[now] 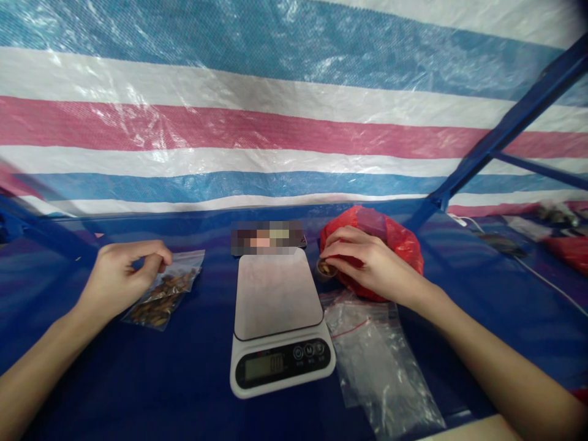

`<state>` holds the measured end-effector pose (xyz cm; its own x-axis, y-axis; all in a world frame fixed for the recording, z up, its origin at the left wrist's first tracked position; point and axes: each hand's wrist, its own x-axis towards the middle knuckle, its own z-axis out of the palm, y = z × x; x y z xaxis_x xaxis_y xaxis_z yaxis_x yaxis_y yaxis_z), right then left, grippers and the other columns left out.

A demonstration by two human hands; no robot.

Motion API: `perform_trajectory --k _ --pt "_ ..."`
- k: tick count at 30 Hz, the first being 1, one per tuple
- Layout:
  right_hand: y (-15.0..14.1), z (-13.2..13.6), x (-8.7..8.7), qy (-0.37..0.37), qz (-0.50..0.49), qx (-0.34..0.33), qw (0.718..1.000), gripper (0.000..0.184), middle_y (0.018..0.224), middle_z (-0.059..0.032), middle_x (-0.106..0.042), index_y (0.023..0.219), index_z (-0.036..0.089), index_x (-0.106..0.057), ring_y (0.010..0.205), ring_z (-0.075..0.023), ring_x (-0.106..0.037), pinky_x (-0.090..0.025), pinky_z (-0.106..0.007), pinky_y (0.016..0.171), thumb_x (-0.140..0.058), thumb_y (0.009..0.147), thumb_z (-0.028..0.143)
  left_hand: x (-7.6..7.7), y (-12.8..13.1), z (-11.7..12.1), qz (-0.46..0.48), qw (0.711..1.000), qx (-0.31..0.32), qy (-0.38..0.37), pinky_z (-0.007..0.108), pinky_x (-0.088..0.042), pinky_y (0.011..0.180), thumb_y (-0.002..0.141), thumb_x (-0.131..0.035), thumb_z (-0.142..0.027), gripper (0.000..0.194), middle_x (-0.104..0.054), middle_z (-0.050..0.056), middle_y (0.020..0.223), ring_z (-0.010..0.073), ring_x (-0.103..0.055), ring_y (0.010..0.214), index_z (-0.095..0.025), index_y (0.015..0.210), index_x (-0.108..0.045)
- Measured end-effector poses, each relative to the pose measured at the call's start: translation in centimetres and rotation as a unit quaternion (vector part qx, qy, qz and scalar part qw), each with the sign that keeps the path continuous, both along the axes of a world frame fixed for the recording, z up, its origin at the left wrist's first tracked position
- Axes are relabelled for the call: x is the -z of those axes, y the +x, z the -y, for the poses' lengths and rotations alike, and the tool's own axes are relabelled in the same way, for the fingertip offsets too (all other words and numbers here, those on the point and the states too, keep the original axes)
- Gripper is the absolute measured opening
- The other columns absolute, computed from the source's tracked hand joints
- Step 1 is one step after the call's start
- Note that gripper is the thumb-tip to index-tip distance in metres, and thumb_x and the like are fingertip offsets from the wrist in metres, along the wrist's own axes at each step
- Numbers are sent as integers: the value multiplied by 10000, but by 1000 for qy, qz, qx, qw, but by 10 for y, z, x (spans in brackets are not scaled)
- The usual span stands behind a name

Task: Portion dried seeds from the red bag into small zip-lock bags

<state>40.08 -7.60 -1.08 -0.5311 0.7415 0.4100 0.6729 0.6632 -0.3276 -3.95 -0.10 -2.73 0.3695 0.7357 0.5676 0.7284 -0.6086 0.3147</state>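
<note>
My left hand [126, 269] is closed in a pinch at the upper corner of a clear zip bag [168, 294] that holds brown, dried-looking pieces. Part of that bag is hidden behind my fingers. On the right, my right hand [362, 260] grips a small clear round cup [326, 267] with some brown bits in it, its fingers over the rim. The cup is beside a red plastic bag [404, 245], which the hand partly covers. Between my hands lies a white digital kitchen scale [278, 300] with nothing on its plate; its display seems to read 0.0.
Flat clear zip bags [381, 361] lie right of the scale. A blurred-out item [269, 237] sits behind it. Striped plastic sheeting [275, 128] hangs behind the blue surface [184, 380]. A blue metal brace [496, 135] and a white cable [551, 285] are at the right.
</note>
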Motion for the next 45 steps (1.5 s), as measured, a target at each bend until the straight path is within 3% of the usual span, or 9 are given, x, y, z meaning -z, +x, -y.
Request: perform_trajectory --k 9,15,18,22,30,45 --pt "3 -3 -1 -30 -60 9 998 167 982 -67 -748 974 203 -762 948 -211 -700 -562 -350 875 -618 1054 232 -2 2 2 6 1000 3 16 174 -459 550 831 -486 -222 304 -681 -53 558 104 -655 493 -208 606 -690" --pt "-6 -4 4 -83 -94 56 991 268 1196 -66 -801 1263 244 -743 1096 -233 -751 -564 -388 998 -541 1093 286 -2 2 1 7 999 23 33 158 -445 543 835 -482 -200 308 -670 -63 555 84 -640 483 -209 597 -678" --pt "-13 -4 5 -132 -82 63 986 392 1354 -84 -749 1477 263 -601 1227 -264 -718 -535 -452 1078 -459 1125 362 -2 3 1 11 999 26 32 156 -448 555 844 -479 -195 315 -665 -64 555 81 -637 484 -206 596 -674" --pt "-20 -8 6 -197 -112 43 973 496 1400 -74 -723 1598 297 -439 1312 -266 -674 -492 -487 1153 -408 1133 470 -2 4 1 15 999 24 33 158 -443 548 843 -480 -191 313 -663 -67 552 78 -630 477 -204 605 -682" --pt "-27 -15 4 -255 -111 10 960 584 1603 -91 -562 1652 275 -357 1443 -263 -565 -419 -482 1231 -416 1121 510 -3 5 2 22 999 27 25 166 -443 548 834 -474 -184 313 -656 -60 544 80 -625 471 -197 595 -676" --pt "-33 -22 8 -280 -162 -10 946 558 1453 -69 -676 1623 310 -388 1378 -259 -604 -423 -499 1219 -446 1111 525 2 1 0 19 1000 23 -2 193 -441 558 835 -456 -191 326 -650 -57 548 93 -616 481 -204 586 -667"
